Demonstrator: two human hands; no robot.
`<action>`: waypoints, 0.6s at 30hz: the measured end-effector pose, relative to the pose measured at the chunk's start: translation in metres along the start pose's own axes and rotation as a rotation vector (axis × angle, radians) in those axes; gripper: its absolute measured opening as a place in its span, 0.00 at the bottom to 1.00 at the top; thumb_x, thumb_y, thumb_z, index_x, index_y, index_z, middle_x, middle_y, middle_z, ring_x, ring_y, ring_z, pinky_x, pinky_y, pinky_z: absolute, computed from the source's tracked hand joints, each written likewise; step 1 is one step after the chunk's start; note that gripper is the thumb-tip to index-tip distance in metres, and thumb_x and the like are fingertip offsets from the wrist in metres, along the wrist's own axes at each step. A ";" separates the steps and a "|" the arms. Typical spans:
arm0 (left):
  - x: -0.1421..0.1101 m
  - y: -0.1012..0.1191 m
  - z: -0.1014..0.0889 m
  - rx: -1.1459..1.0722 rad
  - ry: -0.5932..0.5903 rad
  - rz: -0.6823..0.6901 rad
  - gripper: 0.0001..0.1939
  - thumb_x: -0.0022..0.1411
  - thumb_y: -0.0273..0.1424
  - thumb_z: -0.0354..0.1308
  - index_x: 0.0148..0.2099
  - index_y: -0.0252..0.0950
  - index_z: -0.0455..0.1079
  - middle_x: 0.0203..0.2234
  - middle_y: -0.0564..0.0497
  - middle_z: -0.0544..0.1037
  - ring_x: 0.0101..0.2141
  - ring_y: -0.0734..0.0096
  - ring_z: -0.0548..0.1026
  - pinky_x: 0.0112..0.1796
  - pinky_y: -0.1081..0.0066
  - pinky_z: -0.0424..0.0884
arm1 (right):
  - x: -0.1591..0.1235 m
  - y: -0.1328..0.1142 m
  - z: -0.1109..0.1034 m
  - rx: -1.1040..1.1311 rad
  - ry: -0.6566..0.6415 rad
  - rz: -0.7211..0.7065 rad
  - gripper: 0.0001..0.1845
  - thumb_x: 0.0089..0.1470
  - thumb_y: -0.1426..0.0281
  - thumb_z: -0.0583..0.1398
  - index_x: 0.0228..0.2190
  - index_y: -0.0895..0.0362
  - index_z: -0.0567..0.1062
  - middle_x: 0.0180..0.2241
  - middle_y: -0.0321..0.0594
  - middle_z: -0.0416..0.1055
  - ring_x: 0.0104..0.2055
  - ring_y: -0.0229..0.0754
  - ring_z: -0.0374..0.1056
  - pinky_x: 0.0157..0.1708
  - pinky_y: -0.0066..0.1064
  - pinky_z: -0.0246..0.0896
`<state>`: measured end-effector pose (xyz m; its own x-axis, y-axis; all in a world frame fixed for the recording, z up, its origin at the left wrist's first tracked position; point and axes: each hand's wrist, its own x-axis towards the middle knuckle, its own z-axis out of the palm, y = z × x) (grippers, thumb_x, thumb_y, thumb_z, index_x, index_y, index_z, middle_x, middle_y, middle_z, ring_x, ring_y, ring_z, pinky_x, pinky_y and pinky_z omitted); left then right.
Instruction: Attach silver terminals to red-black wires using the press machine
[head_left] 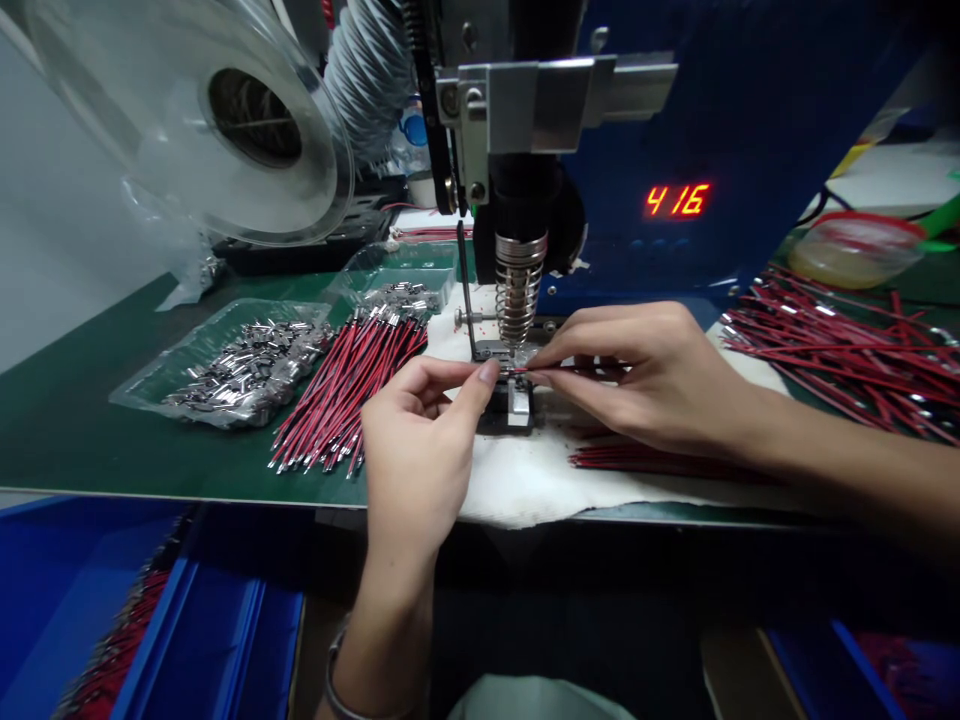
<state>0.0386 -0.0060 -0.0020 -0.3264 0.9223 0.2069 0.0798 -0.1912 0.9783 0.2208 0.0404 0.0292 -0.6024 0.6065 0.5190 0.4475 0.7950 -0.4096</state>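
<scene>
My right hand [637, 375] pinches a red and black wire [574, 369] whose end lies at a small metal fixture [517, 398] under the soldering machine's tip. Thumb and forefinger of my left hand [424, 430] are pressed together at the left side of that fixture; what sits between them is too small to make out. Directly above the fingertips hangs the spring-wrapped soldering head [520, 290]. More red and black wires [652, 457] lie on the white cloth [517, 490] below my right hand.
Left of my hands lie a bundle of wires with metal ends [349, 390] and a clear tray [142, 385] of small metal connectors [255, 370]. A loose wire pile [847, 350] is at right. The blue machine [637, 130] displays 416. Blue bins [217, 620] stand below the table edge.
</scene>
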 end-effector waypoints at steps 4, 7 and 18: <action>0.000 0.001 0.000 0.026 0.006 0.005 0.11 0.53 0.38 0.69 0.33 0.35 0.77 0.26 0.50 0.79 0.25 0.74 0.73 0.27 0.76 0.66 | 0.000 0.000 -0.001 -0.016 -0.007 -0.003 0.08 0.59 0.72 0.60 0.35 0.56 0.81 0.33 0.40 0.78 0.33 0.40 0.72 0.33 0.31 0.64; 0.000 0.002 0.000 0.049 0.003 0.001 0.11 0.53 0.38 0.69 0.33 0.36 0.78 0.24 0.51 0.78 0.25 0.75 0.73 0.27 0.76 0.66 | 0.001 0.001 -0.001 -0.021 -0.009 -0.011 0.08 0.58 0.73 0.60 0.34 0.57 0.81 0.32 0.40 0.78 0.32 0.40 0.72 0.33 0.31 0.63; -0.004 0.003 -0.003 0.026 -0.019 -0.027 0.10 0.56 0.39 0.67 0.34 0.38 0.77 0.24 0.55 0.75 0.23 0.80 0.67 0.26 0.77 0.63 | 0.003 0.003 -0.002 0.004 -0.103 -0.024 0.09 0.61 0.74 0.59 0.37 0.63 0.79 0.33 0.42 0.75 0.33 0.36 0.68 0.34 0.28 0.60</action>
